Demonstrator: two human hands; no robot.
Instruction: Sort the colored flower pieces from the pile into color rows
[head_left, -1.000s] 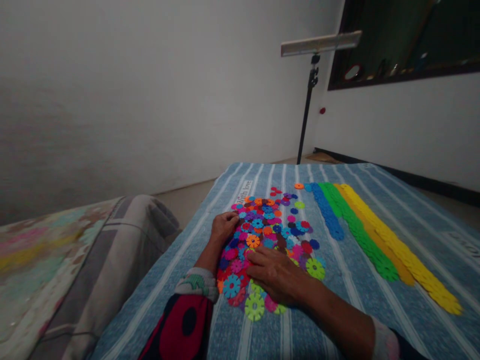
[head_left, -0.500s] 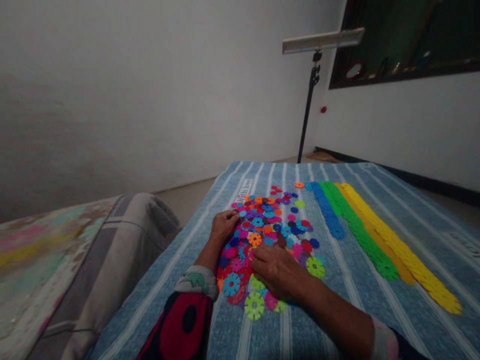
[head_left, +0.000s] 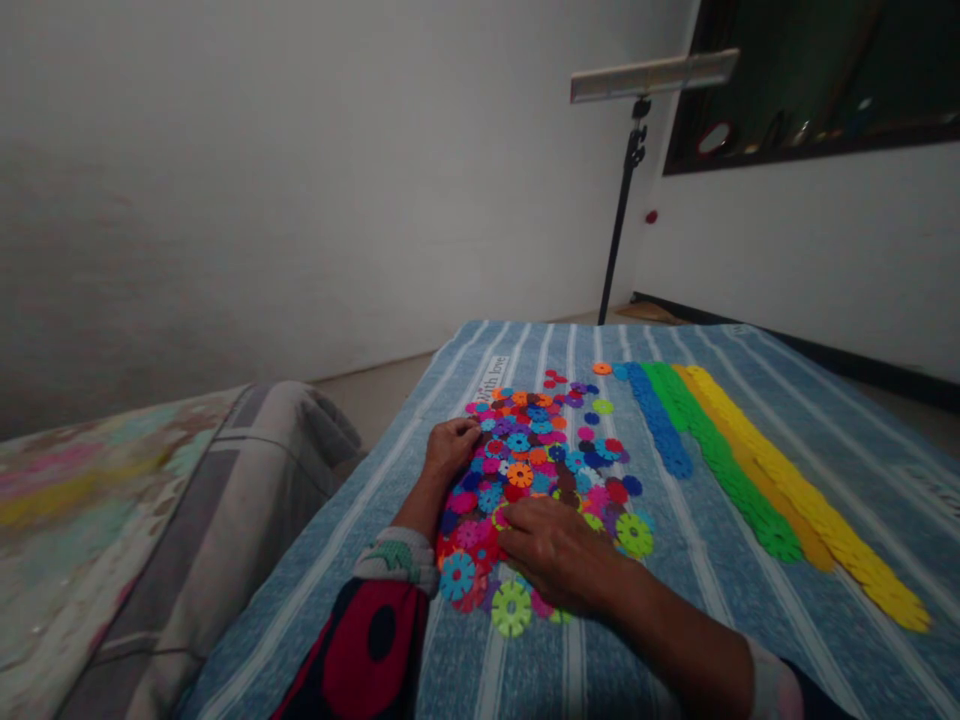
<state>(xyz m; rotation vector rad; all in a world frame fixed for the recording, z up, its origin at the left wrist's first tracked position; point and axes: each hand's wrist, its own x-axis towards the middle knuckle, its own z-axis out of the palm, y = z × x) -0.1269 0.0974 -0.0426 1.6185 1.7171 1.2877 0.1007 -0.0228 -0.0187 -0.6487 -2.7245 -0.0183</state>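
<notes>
At six o'clock, left hand [head_left: 452,447] and right hand [head_left: 556,550] touch discs [head_left: 520,474], I judge for picking, needing gentle separation next; grip closure I cannot tell.

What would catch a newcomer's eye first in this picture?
Probably the spread of multicoloured notched discs on the striped blue cloth, with the left hand at its left edge and the right hand over its near part. Then the long blue, green, orange and yellow rows to its right.

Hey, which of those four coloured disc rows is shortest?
The blue row, leftmost; it stops well before the green row, orange row and yellow row.
</notes>
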